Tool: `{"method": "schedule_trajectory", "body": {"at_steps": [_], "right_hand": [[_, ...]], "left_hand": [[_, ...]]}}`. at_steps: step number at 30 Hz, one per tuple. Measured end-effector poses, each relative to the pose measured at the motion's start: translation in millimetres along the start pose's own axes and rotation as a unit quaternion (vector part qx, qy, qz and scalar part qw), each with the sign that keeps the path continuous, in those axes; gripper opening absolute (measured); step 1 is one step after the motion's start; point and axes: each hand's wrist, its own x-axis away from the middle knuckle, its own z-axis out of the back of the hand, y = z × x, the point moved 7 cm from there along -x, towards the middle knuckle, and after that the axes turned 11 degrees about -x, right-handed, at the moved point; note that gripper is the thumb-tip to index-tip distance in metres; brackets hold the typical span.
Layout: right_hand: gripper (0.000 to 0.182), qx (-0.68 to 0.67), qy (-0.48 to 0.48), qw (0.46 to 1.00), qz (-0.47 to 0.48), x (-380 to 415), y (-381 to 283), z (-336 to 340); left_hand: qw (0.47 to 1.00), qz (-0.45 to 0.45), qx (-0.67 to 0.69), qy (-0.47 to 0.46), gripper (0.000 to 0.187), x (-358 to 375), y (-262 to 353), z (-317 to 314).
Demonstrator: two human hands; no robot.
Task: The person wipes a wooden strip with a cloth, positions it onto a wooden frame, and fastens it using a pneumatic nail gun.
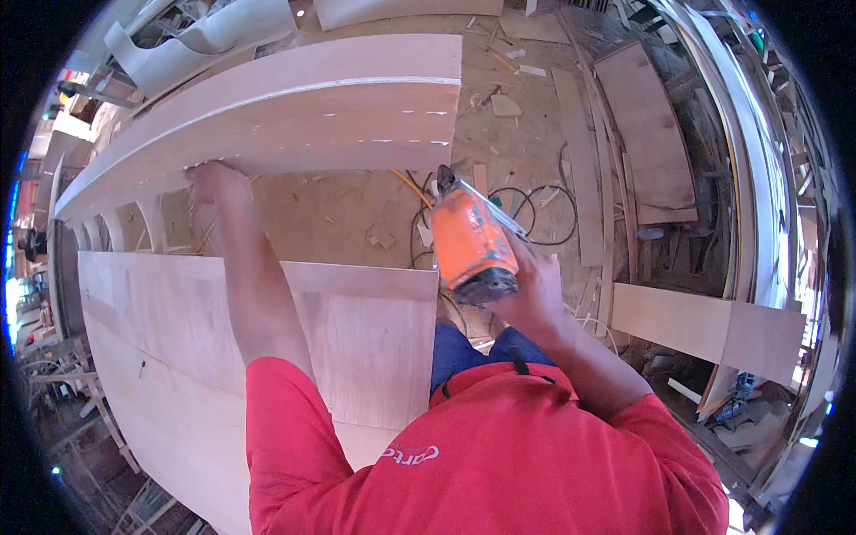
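Observation:
My right hand (532,290) is wrapped around an orange nail gun (471,236) with a dark, worn end cap. The gun's nose points away from me, close by the right end of a long plywood panel (357,116). My left arm stretches forward over a nearer plywood panel (357,343). My left hand (217,183) grips the near edge of the far panel, its fingertips partly hidden there. White glue-like streaks run along the far panel, beside a raised pale strip. Between the two panels, curved wooden ribs (152,223) show at the left.
A dark hose (535,201) loops over the dusty floor (339,223) among wood scraps. Boards (646,134) lie along the right side. A pale box-like plywood piece (673,321) stands nearer on the right. Curved plywood sheets (205,40) are at the back left.

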Motion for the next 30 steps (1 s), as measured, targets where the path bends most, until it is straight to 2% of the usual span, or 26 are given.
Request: {"method": "schedule_trajectory", "body": {"at_steps": [1,2,3,4,5,6,7,9,12,15,16,18,21,24,26,27,30], "right_hand": [[0.069,0.031,0.006,0.999,-0.012,-2.3,-1.1,-3.4],[0.071,0.064,0.013,0.998,-0.024,-4.7,-1.6,-5.1],[0.071,0.067,0.01,0.998,-0.02,-8.4,-1.7,-7.9],[0.069,0.078,0.042,0.996,0.013,-11.2,-4.8,-6.2],[0.068,0.088,0.073,0.993,0.043,-10.8,-9.2,-4.5],[0.068,0.089,0.07,0.993,0.042,-10.6,-9.9,-6.5],[0.068,0.102,0.068,0.992,0.031,-12.2,-9.1,-6.5],[0.068,0.117,0.063,0.991,0.021,-14.5,-9.2,-8.3],[0.07,0.106,0.082,0.991,0.027,-14.5,-12.2,-10.0],[0.073,0.114,0.068,0.991,-0.017,-13.9,-9.3,-10.0],[0.075,0.121,0.06,0.991,-0.017,-13.8,-9.4,-10.4],[0.077,0.129,0.052,0.99,-0.017,-15.0,-10.1,-9.8],[0.079,0.118,0.049,0.992,-0.005,-16.1,-11.4,-9.5],[0.08,0.119,0.049,0.992,-0.007,-15.1,-9.0,-10.6],[0.081,0.121,0.051,0.991,-0.016,-14.5,-7.1,-11.1],[0.081,0.121,0.05,0.991,-0.018,-14.3,-7.4,-12.0],[0.082,0.122,0.068,0.99,-0.017,-16.7,-11.3,-10.7]], "left_hand": [[0.894,0.142,0.423,-0.033,0.053,2.2,-13.9,-10.4],[0.765,0.194,0.611,-0.056,0.053,4.4,-14.1,-21.4],[0.595,0.26,0.758,-0.056,0.053,8.2,-14.0,-31.5],[0.825,0.165,0.54,0.001,0.052,1.1,-19.5,-20.0],[0.908,0.103,0.407,0.018,0.052,-3.0,-14.6,-19.1],[0.963,0.05,0.259,0.052,0.051,-5.4,-9.2,-18.0],[0.833,0.144,0.534,0.013,0.05,4.0,-15.7,-15.3],[0.616,0.228,0.753,-0.027,0.049,18.6,-13.8,-10.4],[0.604,0.265,0.751,-0.035,0.051,30.1,-18.7,2.7],[0.598,0.288,0.747,-0.042,0.054,33.0,-18.8,-3.6],[0.631,0.271,0.727,0.004,0.055,27.2,-20.2,-7.3],[0.662,0.253,0.704,0.05,0.056,17.2,-20.9,-15.8],[0.628,0.218,0.747,0.029,0.059,5.6,-12.4,-31.1],[0.61,0.222,0.756,0.078,0.064,8.0,-17.1,-25.3],[0.604,0.306,0.731,-0.085,0.066,20.0,-13.4,-27.0],[0.606,0.305,0.73,-0.087,0.066,23.3,-12.9,-25.2],[0.662,0.284,0.694,0.014,0.065,23.9,-21.4,-13.3]]}}
